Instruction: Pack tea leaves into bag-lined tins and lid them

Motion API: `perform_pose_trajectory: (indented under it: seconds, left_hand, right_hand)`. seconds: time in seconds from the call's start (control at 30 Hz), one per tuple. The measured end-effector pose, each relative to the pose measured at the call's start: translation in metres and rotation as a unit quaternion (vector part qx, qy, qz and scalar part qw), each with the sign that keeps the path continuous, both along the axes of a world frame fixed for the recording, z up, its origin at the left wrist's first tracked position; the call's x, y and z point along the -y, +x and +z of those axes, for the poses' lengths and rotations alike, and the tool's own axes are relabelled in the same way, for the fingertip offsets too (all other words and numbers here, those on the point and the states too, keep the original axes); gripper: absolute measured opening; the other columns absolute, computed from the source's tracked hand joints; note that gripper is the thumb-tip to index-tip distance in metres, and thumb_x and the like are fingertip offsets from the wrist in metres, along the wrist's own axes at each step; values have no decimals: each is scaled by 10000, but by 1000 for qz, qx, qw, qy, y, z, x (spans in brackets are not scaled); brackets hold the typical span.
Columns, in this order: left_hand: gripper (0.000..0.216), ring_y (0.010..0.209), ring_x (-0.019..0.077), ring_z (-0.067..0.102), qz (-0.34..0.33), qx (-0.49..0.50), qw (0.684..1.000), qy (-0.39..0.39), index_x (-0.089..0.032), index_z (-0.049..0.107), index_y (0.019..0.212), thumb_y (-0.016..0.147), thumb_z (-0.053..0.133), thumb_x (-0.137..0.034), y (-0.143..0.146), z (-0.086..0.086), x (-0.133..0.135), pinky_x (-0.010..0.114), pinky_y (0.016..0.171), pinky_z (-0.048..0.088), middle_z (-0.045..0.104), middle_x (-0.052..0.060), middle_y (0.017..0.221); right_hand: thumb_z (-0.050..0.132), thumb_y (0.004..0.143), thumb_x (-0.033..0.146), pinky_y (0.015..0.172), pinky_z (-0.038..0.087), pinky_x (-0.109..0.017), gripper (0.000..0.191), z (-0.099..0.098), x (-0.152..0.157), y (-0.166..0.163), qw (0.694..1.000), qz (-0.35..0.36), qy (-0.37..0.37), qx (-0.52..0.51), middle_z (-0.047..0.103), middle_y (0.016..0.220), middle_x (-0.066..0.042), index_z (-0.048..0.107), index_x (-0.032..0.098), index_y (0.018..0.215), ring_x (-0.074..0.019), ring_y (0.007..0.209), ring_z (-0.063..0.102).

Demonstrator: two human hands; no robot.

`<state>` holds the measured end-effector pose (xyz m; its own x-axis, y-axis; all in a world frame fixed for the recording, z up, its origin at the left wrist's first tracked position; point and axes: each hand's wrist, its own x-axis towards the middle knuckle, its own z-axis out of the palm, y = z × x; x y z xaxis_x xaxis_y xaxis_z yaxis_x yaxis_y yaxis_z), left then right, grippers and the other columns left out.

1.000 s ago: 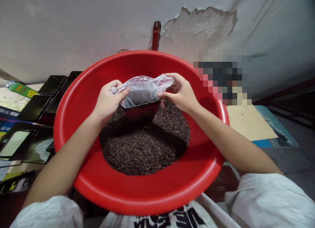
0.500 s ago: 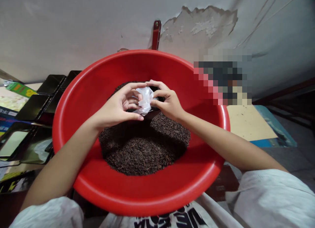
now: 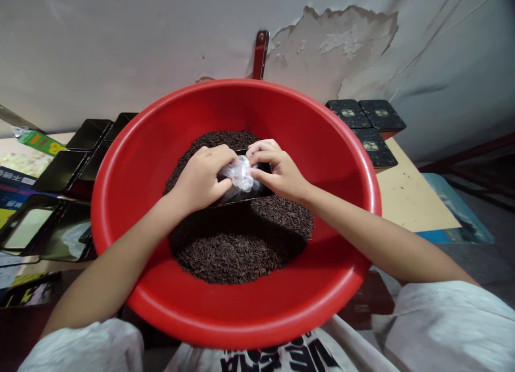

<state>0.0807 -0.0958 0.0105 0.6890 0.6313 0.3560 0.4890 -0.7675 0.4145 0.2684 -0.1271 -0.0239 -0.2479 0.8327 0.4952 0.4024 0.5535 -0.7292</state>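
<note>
A big red basin (image 3: 241, 313) sits in front of me, holding a heap of dark loose tea leaves (image 3: 233, 254). A small dark tin (image 3: 241, 194) rests in the leaves, lined with a clear plastic bag (image 3: 241, 172). My left hand (image 3: 203, 176) and my right hand (image 3: 277, 171) meet over the tin. Both pinch the bunched top of the bag between their fingers. Most of the tin is hidden under my hands.
Open black tins (image 3: 60, 171) lie in rows to the left of the basin. Closed black tins (image 3: 364, 120) with labels stand at the right on a tan board (image 3: 410, 200). A red handle (image 3: 260, 53) leans on the peeling wall behind.
The bag's wide open mouth has been gathered into a small bunch over the tin. Both hands moved together and lower. The view shifted slightly.
</note>
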Motion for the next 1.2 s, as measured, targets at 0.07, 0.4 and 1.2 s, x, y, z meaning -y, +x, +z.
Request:
perform_pose_trajectory:
  seconds: [0.07, 0.4, 1.2]
  left_hand:
    - [162, 624, 148, 488, 37, 33, 999, -10, -209, 529, 795, 655, 601, -168, -2, -1, 1, 273, 623, 382, 545, -20, 683]
    - [384, 598, 96, 498, 176, 219, 952, 125, -234, 471, 1005, 697, 697, -267, 11, -32, 11, 233, 579, 432, 529, -32, 776]
    - [612, 1163, 304, 550, -57, -128, 971, 194, -70, 474, 1290, 771, 650, -340, -7, -34, -1, 438, 1001, 441, 574, 193, 1262]
  right_hand:
    - [482, 839, 557, 871, 396, -382, 352, 2, 5, -2, 1000, -6, 8, -22, 579, 840, -26, 582, 220, 853, -174, 858, 521]
    - [633, 795, 335, 712, 378, -325, 173, 2, 3, -3, 982, -83, 113, 130, 488, 794, -35, 660, 166, 770, -156, 768, 444]
    - [336, 919, 488, 1075, 162, -657, 643, -5, 5, 17, 923, 5, 84, 375, 233, 1509, -179, 309, 86, 1420, -320, 1422, 139]
